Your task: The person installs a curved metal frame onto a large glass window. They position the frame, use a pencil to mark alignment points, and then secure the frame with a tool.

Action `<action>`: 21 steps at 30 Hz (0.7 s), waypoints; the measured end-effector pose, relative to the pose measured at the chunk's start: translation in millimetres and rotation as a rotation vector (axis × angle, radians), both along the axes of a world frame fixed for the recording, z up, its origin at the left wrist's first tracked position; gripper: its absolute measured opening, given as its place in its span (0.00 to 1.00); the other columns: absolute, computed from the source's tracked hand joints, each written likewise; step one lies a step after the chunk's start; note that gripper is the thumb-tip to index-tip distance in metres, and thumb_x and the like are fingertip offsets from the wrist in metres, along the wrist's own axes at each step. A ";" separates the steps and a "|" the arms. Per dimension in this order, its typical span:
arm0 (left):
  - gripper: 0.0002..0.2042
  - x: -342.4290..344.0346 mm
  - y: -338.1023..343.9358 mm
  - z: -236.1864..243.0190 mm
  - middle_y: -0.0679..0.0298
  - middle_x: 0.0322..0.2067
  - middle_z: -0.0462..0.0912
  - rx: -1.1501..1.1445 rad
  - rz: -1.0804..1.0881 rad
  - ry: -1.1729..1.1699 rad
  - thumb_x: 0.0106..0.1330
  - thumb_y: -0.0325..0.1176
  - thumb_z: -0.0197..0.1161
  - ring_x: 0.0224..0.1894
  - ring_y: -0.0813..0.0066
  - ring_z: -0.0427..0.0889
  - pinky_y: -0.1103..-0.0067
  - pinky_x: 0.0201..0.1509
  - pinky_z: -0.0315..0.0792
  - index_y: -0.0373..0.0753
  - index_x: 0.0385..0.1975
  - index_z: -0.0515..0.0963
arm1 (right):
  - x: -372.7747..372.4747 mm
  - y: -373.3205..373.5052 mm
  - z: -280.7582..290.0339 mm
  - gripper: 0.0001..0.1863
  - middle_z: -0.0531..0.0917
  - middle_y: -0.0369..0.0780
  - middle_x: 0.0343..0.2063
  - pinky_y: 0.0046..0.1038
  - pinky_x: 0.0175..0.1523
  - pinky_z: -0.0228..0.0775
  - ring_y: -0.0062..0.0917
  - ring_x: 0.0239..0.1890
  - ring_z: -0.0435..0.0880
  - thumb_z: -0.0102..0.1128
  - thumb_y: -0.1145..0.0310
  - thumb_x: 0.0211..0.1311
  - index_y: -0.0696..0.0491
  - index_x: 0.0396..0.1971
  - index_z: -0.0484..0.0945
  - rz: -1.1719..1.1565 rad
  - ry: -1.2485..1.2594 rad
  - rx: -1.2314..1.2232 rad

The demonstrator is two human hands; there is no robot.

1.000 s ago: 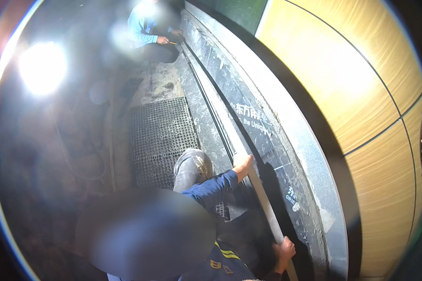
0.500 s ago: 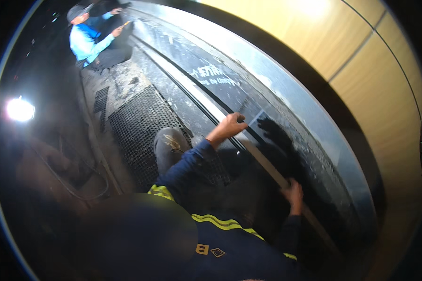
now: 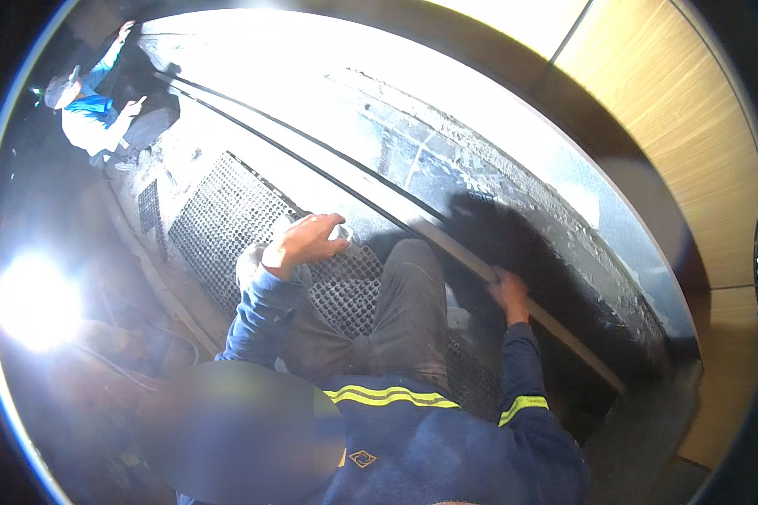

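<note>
The right hand (image 3: 510,295) has its grip closed over a long, straight, pale bar (image 3: 568,337). Left of the bar, the left hand (image 3: 306,241) hangs, grip half-open, seemingly empty; a grey-trousered knee (image 3: 413,273) stands between. Farther left lie a black perforated mat (image 3: 217,219) and glaring white lamp (image 3: 38,303). A blue-clad person (image 3: 93,114) crouches by the bar's far end.

A lamp (image 3: 38,303) glares at left, the upper middle burns white, and straight lines bend rimward.
</note>
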State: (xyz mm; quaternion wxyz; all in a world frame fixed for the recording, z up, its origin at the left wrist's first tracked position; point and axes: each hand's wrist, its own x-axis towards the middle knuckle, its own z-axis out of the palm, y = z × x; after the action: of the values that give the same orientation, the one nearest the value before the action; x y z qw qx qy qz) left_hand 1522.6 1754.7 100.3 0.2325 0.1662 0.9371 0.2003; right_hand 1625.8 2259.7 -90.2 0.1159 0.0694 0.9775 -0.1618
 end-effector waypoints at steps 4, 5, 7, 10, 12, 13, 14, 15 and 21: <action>0.27 9.7 7.8 6.7 0.43 0.53 0.86 -0.071 0.040 -0.077 0.69 0.44 0.65 0.55 0.46 0.85 0.62 0.61 0.78 0.32 0.63 0.76 | -0.1 -7.8 -25.7 0.33 0.87 0.47 0.54 0.47 0.61 0.77 0.47 0.57 0.84 0.74 0.58 0.56 0.43 0.65 0.79 0.000 -0.114 0.077; 0.27 8.6 7.6 8.2 0.42 0.53 0.85 -0.077 0.055 -0.081 0.69 0.44 0.65 0.56 0.46 0.85 0.62 0.62 0.77 0.32 0.63 0.76 | 0.2 -4.8 -32.4 0.33 0.86 0.47 0.55 0.47 0.62 0.76 0.47 0.58 0.84 0.73 0.58 0.58 0.44 0.66 0.78 0.006 -0.103 0.086; 0.27 6.8 1.5 2.7 0.41 0.55 0.84 -0.071 0.068 -0.009 0.68 0.43 0.65 0.59 0.44 0.83 0.62 0.64 0.76 0.32 0.63 0.76 | 5.1 -2.3 -45.2 0.33 0.84 0.48 0.58 0.46 0.65 0.75 0.48 0.60 0.83 0.71 0.58 0.61 0.45 0.67 0.77 0.011 -0.082 0.095; 0.28 1.1 -3.0 -2.4 0.41 0.56 0.84 -0.129 0.085 0.010 0.68 0.43 0.65 0.60 0.43 0.82 0.61 0.66 0.75 0.32 0.64 0.76 | -5.3 -7.8 -40.5 0.30 0.82 0.52 0.60 0.47 0.65 0.75 0.49 0.61 0.82 0.67 0.66 0.62 0.50 0.66 0.76 0.029 -0.077 0.035; 0.26 -4.1 -7.8 -13.7 0.40 0.48 0.87 -0.072 0.057 0.106 0.66 0.39 0.66 0.55 0.43 0.86 0.59 0.61 0.78 0.31 0.61 0.77 | -6.7 4.9 -57.7 0.28 0.81 0.54 0.61 0.48 0.67 0.74 0.49 0.63 0.81 0.62 0.67 0.65 0.52 0.66 0.76 0.003 -0.060 0.019; 0.27 -4.2 -8.3 -16.0 0.40 0.50 0.87 -0.078 0.059 0.095 0.66 0.40 0.66 0.56 0.43 0.85 0.59 0.62 0.78 0.31 0.62 0.76 | -13.8 -1.9 -54.6 0.28 0.82 0.53 0.61 0.48 0.67 0.74 0.49 0.63 0.81 0.64 0.65 0.65 0.51 0.66 0.76 -0.002 -0.115 0.082; 0.28 -2.0 -9.8 -11.9 0.40 0.51 0.86 -0.090 0.070 0.083 0.66 0.40 0.66 0.57 0.43 0.85 0.59 0.63 0.77 0.31 0.63 0.76 | -20.7 -14.5 -49.5 0.29 0.82 0.52 0.61 0.48 0.67 0.74 0.50 0.62 0.81 0.66 0.62 0.65 0.51 0.66 0.76 0.003 -0.172 0.139; 0.29 -4.1 -3.9 -6.7 0.39 0.53 0.85 -0.091 0.084 0.042 0.66 0.41 0.66 0.59 0.43 0.83 0.59 0.65 0.76 0.32 0.65 0.75 | -24.2 -12.7 -49.3 0.28 0.83 0.52 0.60 0.48 0.66 0.75 0.50 0.62 0.82 0.66 0.62 0.65 0.52 0.65 0.77 -0.008 -0.190 0.142; 0.29 0.2 5.1 -4.5 0.40 0.54 0.85 -0.102 0.025 0.009 0.67 0.43 0.65 0.59 0.42 0.83 0.59 0.64 0.76 0.34 0.65 0.75 | -19.8 -3.5 -52.8 0.22 0.86 0.52 0.54 0.49 0.62 0.77 0.50 0.58 0.85 0.64 0.66 0.63 0.52 0.57 0.82 -0.027 -0.146 0.129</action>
State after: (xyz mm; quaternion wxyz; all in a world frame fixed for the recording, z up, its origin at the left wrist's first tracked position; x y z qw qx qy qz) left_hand 1522.8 1759.8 95.7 0.2339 0.1433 0.9491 0.1545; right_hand 1606.0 2256.3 -143.0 0.1797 0.1017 0.9738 -0.0949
